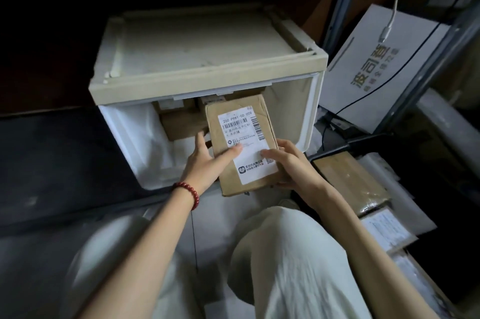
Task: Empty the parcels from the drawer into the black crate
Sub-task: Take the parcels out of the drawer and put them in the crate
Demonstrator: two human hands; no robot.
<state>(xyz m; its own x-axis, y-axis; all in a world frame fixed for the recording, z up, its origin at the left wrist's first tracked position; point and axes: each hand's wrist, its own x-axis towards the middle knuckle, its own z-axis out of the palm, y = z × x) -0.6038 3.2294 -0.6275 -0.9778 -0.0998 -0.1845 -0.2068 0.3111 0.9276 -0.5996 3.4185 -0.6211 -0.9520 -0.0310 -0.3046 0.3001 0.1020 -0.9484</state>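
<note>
A cream plastic drawer unit (207,69) stands in front of me with its drawer (124,131) pulled out. Brown cardboard parcels (181,123) lie inside it toward the back. I hold one flat brown parcel (244,142) with a white shipping label above the drawer's front edge. My left hand (210,160) grips its left edge, thumb on the label. My right hand (291,165) grips its lower right corner, thumb on top. The black crate (415,175) sits at the right and holds wrapped parcels.
A white printed carton (376,71) leans against a metal rack at the right, with a white cable (392,6) hanging over it. A taped brown parcel (350,178) and plastic-wrapped ones lie in the crate. My knees in pale fabric fill the foreground. A dark shelf lies left.
</note>
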